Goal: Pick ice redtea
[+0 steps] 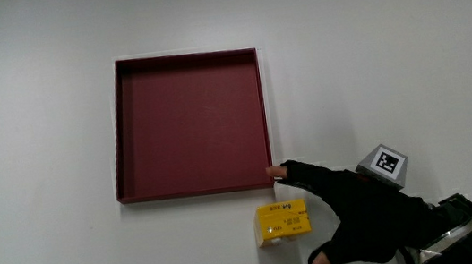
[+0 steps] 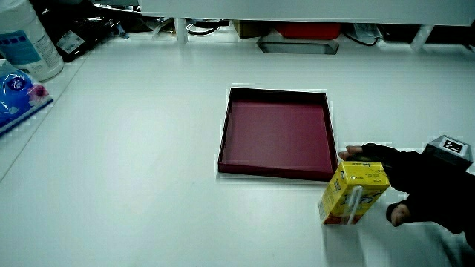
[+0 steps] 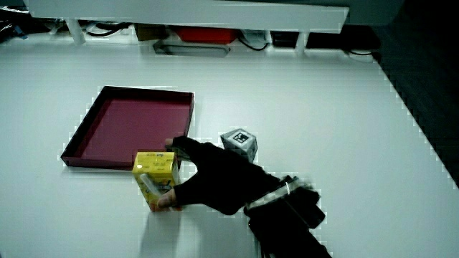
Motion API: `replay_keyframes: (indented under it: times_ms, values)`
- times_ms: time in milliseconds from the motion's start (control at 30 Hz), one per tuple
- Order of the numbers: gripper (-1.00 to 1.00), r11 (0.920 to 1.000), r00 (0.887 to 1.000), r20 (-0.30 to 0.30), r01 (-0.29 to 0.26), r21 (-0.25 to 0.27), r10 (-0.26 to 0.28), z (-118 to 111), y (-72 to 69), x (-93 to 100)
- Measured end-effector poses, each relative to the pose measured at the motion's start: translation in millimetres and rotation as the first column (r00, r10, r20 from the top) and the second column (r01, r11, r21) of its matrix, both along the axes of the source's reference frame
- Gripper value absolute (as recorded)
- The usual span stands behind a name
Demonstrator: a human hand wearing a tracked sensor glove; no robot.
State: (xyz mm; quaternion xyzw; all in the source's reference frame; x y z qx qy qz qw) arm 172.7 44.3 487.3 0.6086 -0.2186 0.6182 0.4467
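Note:
A yellow ice red tea carton (image 1: pixel 284 221) stands upright on the white table, just off the maroon tray's corner nearest the person. Both side views show the carton (image 2: pixel 355 193) (image 3: pixel 155 175) with a straw on one face. The gloved hand (image 1: pixel 312 220) is beside the carton, fingers spread. One finger reaches past the carton's top toward the tray's corner, and the thumb lies by the carton's base, nearer the person. In a side view the hand (image 2: pixel 382 185) shows a gap between thumb and carton. The patterned cube (image 1: pixel 384 164) sits on the hand's back.
The shallow maroon tray (image 1: pixel 196 191) has nothing in it; it appears in both side views (image 2: pixel 274 170) (image 3: pixel 93 163). In a side view, a plastic bottle (image 2: pixel 26 37) and a blue packet (image 2: pixel 15 93) sit at the table's edge. The low partition (image 3: pixel 186 14) has cables under it.

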Motion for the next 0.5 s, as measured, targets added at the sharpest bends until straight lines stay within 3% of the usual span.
replay_keyframes:
  times_ms: [167,267,333,433,500]
  values:
    - [0.00,0.9998,1.000,0.009,-0.021,0.004,0.021,3.3,0.4,2.7]
    - [0.11,0.9989,0.999,0.015,-0.047,-0.004,0.047,4.6,0.3,3.9]
    - [0.18,0.9957,0.996,0.026,-0.089,0.024,0.088,5.0,0.0,5.2]
    - [0.29,0.9912,0.991,0.047,-0.130,0.026,0.129,4.8,0.5,6.0]
    - [0.36,0.9906,0.990,0.046,-0.133,0.033,0.131,7.3,0.5,6.2]
